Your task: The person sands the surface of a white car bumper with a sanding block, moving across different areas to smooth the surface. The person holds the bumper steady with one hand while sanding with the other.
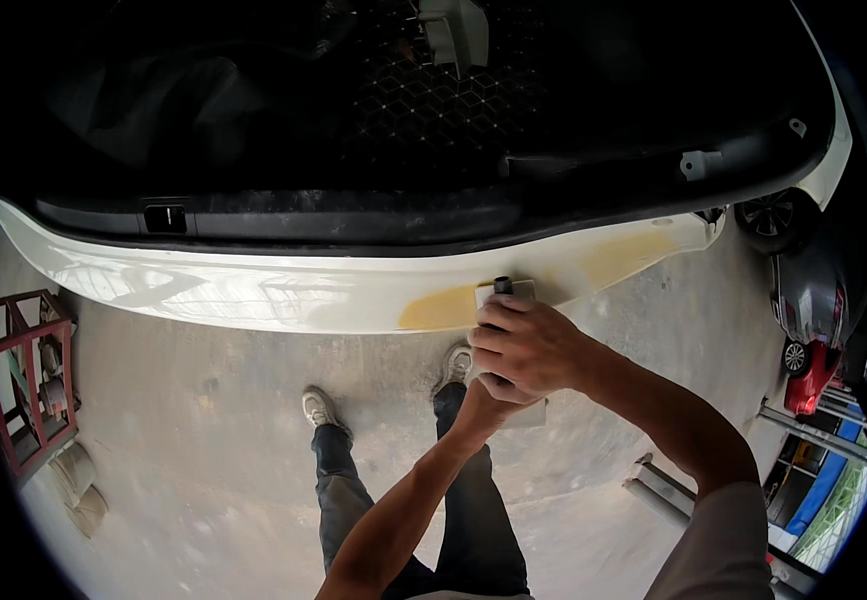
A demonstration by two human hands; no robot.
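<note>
Both my hands are closed around a long, pale sanding block (524, 290) with a dark knob at its far end. My right hand (528, 345) wraps round its upper part, just behind the knob. Nearer to me, my left hand (496, 398) grips its lower part, with some fingers hidden under the right hand. The block's far end rests against the white rear panel of a car (353, 295), over a yellowish filler patch (438, 308). Another, paler yellow patch (633, 250) spreads to the right along the same panel. The block's working face is out of sight.
Beyond the panel lies the dark open trunk (253, 150), with a grey piece (456, 35) on its mat. A red metal rack (28, 370) stands at left on the concrete floor (203, 430). Other cars, one dark (813, 290), and metal posts (663, 490) are at right.
</note>
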